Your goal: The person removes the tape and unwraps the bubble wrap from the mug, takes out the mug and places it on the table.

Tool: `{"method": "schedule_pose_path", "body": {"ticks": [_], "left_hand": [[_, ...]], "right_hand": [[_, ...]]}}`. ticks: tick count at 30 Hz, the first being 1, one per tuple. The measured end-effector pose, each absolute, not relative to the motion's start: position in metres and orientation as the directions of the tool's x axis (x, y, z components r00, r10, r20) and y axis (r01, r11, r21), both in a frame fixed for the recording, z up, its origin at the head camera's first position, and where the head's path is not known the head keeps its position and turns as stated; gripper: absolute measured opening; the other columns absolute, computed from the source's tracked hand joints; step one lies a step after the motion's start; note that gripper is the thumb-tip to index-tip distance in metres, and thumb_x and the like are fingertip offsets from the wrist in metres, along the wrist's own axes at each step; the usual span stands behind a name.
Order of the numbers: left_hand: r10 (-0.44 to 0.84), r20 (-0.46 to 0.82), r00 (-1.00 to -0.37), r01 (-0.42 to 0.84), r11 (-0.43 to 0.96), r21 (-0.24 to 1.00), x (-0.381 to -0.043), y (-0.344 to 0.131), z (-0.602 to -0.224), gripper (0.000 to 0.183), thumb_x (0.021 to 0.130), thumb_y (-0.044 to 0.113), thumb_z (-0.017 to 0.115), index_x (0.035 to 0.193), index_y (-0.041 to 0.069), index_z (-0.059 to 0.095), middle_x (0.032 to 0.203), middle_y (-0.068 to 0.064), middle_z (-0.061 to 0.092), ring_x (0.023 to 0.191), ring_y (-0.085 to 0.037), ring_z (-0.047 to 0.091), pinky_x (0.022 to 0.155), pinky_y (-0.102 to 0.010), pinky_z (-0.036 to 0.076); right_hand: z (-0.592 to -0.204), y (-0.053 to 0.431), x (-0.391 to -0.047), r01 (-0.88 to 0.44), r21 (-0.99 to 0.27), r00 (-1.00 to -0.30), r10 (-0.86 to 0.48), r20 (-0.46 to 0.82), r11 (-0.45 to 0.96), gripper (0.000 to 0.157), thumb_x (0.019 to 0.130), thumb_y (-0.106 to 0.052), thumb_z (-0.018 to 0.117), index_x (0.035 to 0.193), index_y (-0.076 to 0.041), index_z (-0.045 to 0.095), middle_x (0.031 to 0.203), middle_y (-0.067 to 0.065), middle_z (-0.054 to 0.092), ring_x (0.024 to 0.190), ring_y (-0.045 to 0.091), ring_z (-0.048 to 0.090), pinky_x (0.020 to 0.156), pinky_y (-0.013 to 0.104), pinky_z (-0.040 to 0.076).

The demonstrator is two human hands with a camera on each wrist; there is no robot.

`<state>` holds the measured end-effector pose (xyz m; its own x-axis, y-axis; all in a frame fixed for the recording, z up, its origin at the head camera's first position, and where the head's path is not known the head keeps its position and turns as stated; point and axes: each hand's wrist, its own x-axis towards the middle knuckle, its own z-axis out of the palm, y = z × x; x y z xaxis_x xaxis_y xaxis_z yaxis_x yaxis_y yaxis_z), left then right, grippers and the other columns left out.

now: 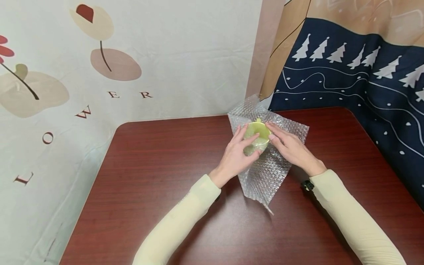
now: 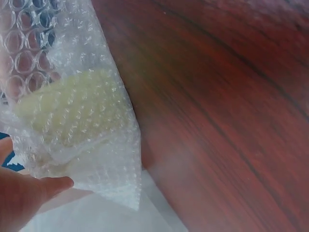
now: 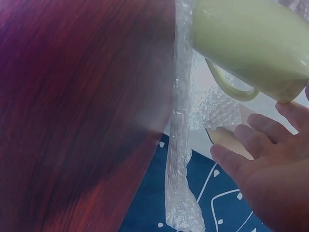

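A pale green mug (image 1: pixel 262 129) stands on a sheet of bubble wrap (image 1: pixel 266 176), its opening facing up toward the head camera and its handle (image 3: pixel 234 89) pointing away. Part of the sheet is folded up over the mug's left side, where the green shows through the bubbles (image 2: pixel 79 108). My left hand (image 1: pixel 236 156) holds this flap against the mug, one finger reaching over the opening and the thumb lower down. At the other side my right hand (image 1: pixel 291 147) holds the mug by its rim, fingertips and thumb at the edge.
Beneath the wrap is a dark red-brown wooden table (image 1: pixel 149 184) with rounded far corners. A pale printed cloth (image 1: pixel 185 66) hangs behind it, and a dark blue cloth with white trees (image 1: pixel 331 81) hangs at the right. The wrap's far corner reaches past the table's back edge.
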<state>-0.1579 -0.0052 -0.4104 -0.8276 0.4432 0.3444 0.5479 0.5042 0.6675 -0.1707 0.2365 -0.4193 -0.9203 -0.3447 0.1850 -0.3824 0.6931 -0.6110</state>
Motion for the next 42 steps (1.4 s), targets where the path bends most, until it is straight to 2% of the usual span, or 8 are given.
{"method": "schedule_pose_path", "body": {"ticks": [6, 9, 14, 20, 25, 32, 38, 42], "left_hand": [[0.511, 0.449, -0.733, 0.679, 0.51, 0.527, -0.161, -0.013, -0.413, 0.038, 0.093, 0.024, 0.077, 0.128, 0.011, 0.075, 0.165, -0.019, 0.033, 0.153, -0.048, 0.022, 0.12, -0.055, 0.027], [0.551, 0.476, -0.686, 0.727, 0.513, 0.455, -0.162, -0.016, -0.411, 0.039, 0.092, 0.028, 0.081, 0.126, 0.01, 0.076, 0.16, -0.019, 0.042, 0.152, -0.045, 0.028, 0.121, -0.051, 0.028], [0.595, 0.45, -0.666, 0.746, 0.546, 0.381, -0.161, -0.017, -0.409, 0.051, 0.088, 0.037, 0.084, 0.129, 0.009, 0.074, 0.147, -0.016, 0.058, 0.146, -0.04, 0.041, 0.119, -0.044, 0.035], [0.607, 0.48, -0.633, 0.766, 0.58, 0.276, -0.159, -0.018, -0.408, 0.039, 0.091, 0.026, 0.082, 0.126, 0.01, 0.075, 0.136, -0.012, 0.066, 0.14, -0.036, 0.05, 0.118, -0.035, 0.036], [0.603, 0.518, -0.607, 0.774, 0.596, 0.213, -0.158, -0.02, -0.409, 0.035, 0.095, 0.022, 0.076, 0.127, 0.01, 0.073, 0.13, -0.006, 0.071, 0.137, -0.032, 0.055, 0.115, -0.039, 0.041], [0.585, 0.56, -0.586, 0.779, 0.597, 0.191, -0.159, -0.022, -0.411, 0.031, 0.098, 0.016, 0.064, 0.127, 0.011, 0.074, 0.127, -0.002, 0.073, 0.132, -0.031, 0.06, 0.109, -0.045, 0.047], [0.541, 0.563, -0.625, 0.752, 0.609, 0.251, -0.159, -0.023, -0.412, 0.029, 0.101, 0.015, 0.059, 0.126, 0.011, 0.073, 0.13, -0.003, 0.072, 0.129, -0.026, 0.062, 0.103, -0.041, 0.052], [0.516, 0.572, -0.637, 0.744, 0.606, 0.282, -0.159, -0.024, -0.413, 0.032, 0.098, 0.009, 0.059, 0.127, 0.01, 0.072, 0.129, -0.006, 0.072, 0.128, -0.025, 0.064, 0.092, -0.044, 0.058]], "right_hand": [[-0.42, 0.237, -0.171, -0.384, -0.607, -0.92, -0.345, 0.187, 0.696, 0.056, 0.112, -0.038, 0.043, 0.162, -0.012, 0.038, 0.165, 0.017, 0.035, 0.151, 0.039, 0.033, 0.118, 0.062, 0.028], [-0.42, 0.237, -0.171, -0.389, -0.604, -0.918, -0.346, 0.193, 0.696, 0.056, 0.112, -0.037, 0.043, 0.161, -0.012, 0.038, 0.165, 0.017, 0.035, 0.151, 0.04, 0.033, 0.118, 0.062, 0.028], [-0.42, 0.238, -0.171, -0.392, -0.6, -0.917, -0.347, 0.196, 0.697, 0.055, 0.113, -0.037, 0.043, 0.161, -0.011, 0.038, 0.165, 0.017, 0.035, 0.15, 0.041, 0.034, 0.117, 0.063, 0.029], [-0.421, 0.239, -0.17, -0.392, -0.602, -0.917, -0.345, 0.198, 0.696, 0.056, 0.112, -0.037, 0.044, 0.161, -0.011, 0.038, 0.165, 0.017, 0.035, 0.151, 0.04, 0.033, 0.118, 0.062, 0.028], [-0.421, 0.238, -0.17, -0.374, -0.61, -0.924, -0.337, 0.18, 0.699, 0.057, 0.112, -0.039, 0.043, 0.162, -0.013, 0.037, 0.166, 0.015, 0.034, 0.152, 0.037, 0.032, 0.119, 0.061, 0.027], [-0.42, 0.237, -0.169, -0.344, -0.624, -0.934, -0.327, 0.146, 0.702, 0.058, 0.112, -0.042, 0.043, 0.163, -0.015, 0.035, 0.167, 0.012, 0.033, 0.153, 0.034, 0.03, 0.12, 0.06, 0.026], [-0.42, 0.237, -0.17, -0.363, -0.612, -0.927, -0.341, 0.157, 0.703, 0.058, 0.112, -0.041, 0.043, 0.163, -0.014, 0.035, 0.166, 0.015, 0.032, 0.152, 0.038, 0.03, 0.119, 0.062, 0.026], [-0.42, 0.238, -0.17, -0.385, -0.601, -0.918, -0.354, 0.177, 0.7, 0.057, 0.112, -0.037, 0.044, 0.162, -0.011, 0.036, 0.166, 0.016, 0.033, 0.152, 0.039, 0.031, 0.119, 0.062, 0.027]]}}
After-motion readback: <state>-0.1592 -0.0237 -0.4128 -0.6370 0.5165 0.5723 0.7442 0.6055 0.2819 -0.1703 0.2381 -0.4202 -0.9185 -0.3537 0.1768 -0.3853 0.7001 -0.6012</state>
